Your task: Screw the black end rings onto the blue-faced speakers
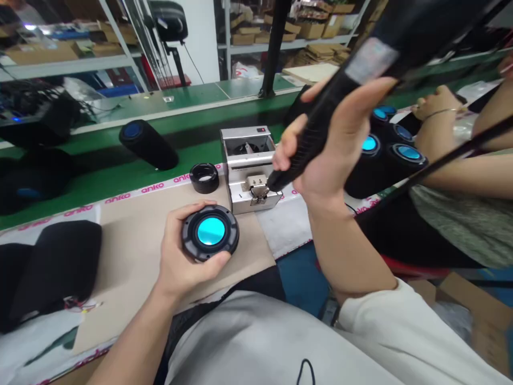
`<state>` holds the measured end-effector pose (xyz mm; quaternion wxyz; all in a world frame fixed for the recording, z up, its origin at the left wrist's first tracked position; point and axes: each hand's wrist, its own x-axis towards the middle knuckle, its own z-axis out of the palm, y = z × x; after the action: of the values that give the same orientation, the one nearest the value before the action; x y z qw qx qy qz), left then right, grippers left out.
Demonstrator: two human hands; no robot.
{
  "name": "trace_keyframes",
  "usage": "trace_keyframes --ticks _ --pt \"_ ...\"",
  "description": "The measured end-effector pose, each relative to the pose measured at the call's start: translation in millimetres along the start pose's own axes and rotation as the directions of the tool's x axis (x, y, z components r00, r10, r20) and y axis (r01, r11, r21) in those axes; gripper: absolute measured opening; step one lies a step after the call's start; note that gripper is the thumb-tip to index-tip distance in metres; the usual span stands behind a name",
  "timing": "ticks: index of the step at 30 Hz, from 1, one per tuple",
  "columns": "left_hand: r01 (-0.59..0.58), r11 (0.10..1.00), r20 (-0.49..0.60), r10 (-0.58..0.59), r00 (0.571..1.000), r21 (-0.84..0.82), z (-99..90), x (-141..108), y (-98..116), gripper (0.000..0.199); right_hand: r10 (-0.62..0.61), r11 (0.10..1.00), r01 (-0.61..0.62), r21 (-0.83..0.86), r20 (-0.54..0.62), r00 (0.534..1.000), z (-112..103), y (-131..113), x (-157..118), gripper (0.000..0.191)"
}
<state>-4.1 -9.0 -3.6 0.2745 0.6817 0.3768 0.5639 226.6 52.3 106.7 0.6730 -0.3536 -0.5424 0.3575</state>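
Observation:
My left hand (182, 251) is closed around a round black speaker (230, 231), thumb and fingers on its rim. The shiny cyan disc at its end faces up. My right hand (334, 139) grips a black electric screwdriver (310, 133), which slants down to the left. Its lower end is at the front outlet of a silver screw feeder (250, 163); whether the bit touches a screw there is too small to tell. Between the speaker and the feeder's left side, a black ring (204, 179) lies on the cardboard sheet (132, 230).
A black cylindrical speaker (149, 144) lies on the green bench behind. Black fabric-covered pieces (72, 256) with loose wires are at left. Several blue-ended speakers (409, 152) stand at right, beside a co-worker's arms (452, 166). A dark post (274, 51) rises behind the feeder.

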Motion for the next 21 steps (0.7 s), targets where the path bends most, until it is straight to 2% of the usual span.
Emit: trace_keyframes --ticks 3,5,8,11,14,18,21 --pt "0.003 0.999 0.029 -0.002 1.0 -0.044 11.3 5 0 0.071 0.104 0.994 -0.102 -0.036 0.077 0.992 3 10 8 0.069" --pt "-0.004 0.998 0.037 0.007 0.999 -0.061 12.8 6 0 0.072 0.107 0.994 -0.105 -0.024 0.097 0.99 7 20 12 0.071" --pt "-0.02 0.998 0.033 0.022 0.999 -0.051 12.3 6 0 0.072 0.078 0.997 -0.079 0.014 0.07 0.994 12 37 17 0.077" --pt "-0.02 0.999 0.032 0.021 0.999 -0.033 12.7 5 0 0.071 0.139 0.99 -0.139 -0.009 0.035 0.99 14 47 21 0.088" --pt "-0.002 1.0 0.039 0.002 0.999 -0.012 13.5 5 1 0.072 0.187 0.982 -0.187 -0.009 0.042 0.981 13 49 22 0.089" --pt "0.003 0.999 0.044 -0.002 0.999 -0.04 14.0 5 1 0.072 0.225 0.973 -0.228 0.028 0.077 0.971 10 41 14 0.086" --pt "0.016 0.999 0.06 -0.012 0.998 -0.052 13.6 4 1 0.072 0.245 0.97 -0.244 -0.02 0.086 0.966 18 6 7 0.076"
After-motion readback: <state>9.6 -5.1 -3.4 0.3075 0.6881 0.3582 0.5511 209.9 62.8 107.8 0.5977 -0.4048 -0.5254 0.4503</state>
